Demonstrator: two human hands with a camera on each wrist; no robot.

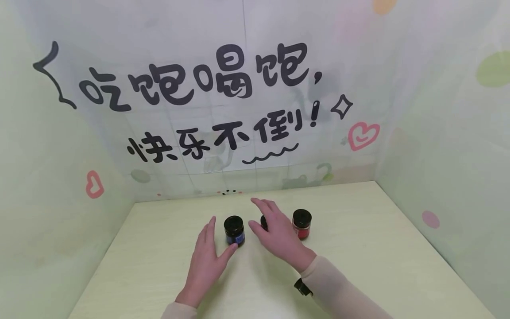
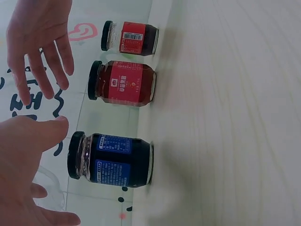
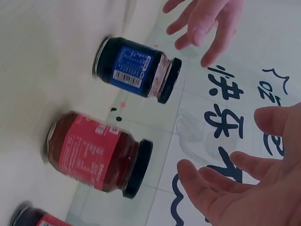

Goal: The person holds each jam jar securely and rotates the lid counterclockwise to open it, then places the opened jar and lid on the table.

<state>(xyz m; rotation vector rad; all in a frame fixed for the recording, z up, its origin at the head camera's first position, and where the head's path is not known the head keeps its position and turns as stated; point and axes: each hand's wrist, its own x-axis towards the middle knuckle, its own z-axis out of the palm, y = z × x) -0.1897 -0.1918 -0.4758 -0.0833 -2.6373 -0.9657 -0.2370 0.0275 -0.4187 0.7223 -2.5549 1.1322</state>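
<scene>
Three glass jars with black lids stand upright in a row on the table. The left jar [image 1: 234, 232] holds dark contents and has a blue label. My left hand [image 1: 207, 261] is just beside it, thumb tip right at its lower front, fingers spread and straight. Above the middle jar [image 2: 124, 84], which has a red label and reddish contents, hovers my right hand [image 1: 279, 235] with relaxed, parted fingers. From the head view this hand hides most of that jar. The right jar [image 1: 302, 227], also red-labelled, stands behind the right wrist. Neither hand grips anything.
The pale wooden table [image 1: 358, 266] meets a printed fabric wall [image 1: 199, 26] with large dark lettering just behind the jars. Light fabric sides rise at left and right. A black wrist device [image 1: 303, 287] sits under the right sleeve.
</scene>
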